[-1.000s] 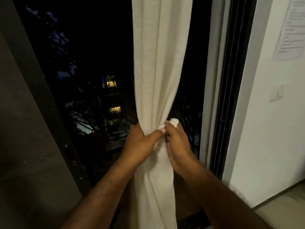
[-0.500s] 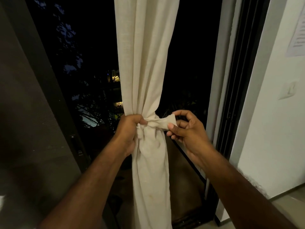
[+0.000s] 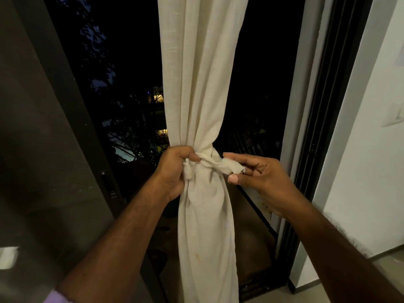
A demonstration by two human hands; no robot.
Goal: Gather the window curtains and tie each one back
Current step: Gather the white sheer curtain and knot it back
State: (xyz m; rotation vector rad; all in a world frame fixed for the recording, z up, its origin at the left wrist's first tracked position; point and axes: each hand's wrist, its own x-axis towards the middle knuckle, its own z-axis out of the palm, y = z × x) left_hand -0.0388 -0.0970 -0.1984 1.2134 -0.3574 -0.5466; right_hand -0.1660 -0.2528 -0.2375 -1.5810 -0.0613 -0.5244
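A cream curtain hangs in front of a dark open doorway, bunched into a narrow waist at mid height. A cream fabric tie is wrapped around that waist. My left hand is closed on the tie's left end, pressed against the curtain's left side. My right hand is to the right of the curtain. Its thumb and fingers are spread around the tie's frayed right end, which rests against the fingers without a firm pinch.
A dark mesh sliding door with a latch stands at the left. Dark door tracks and a white wall with a switch plate are at the right. Night trees and lit windows lie beyond the opening.
The two hands moved apart, drawing the tie's ends out sideways. My right hand's grip on the right end has loosened and its fingers have spread. The view shifted right.
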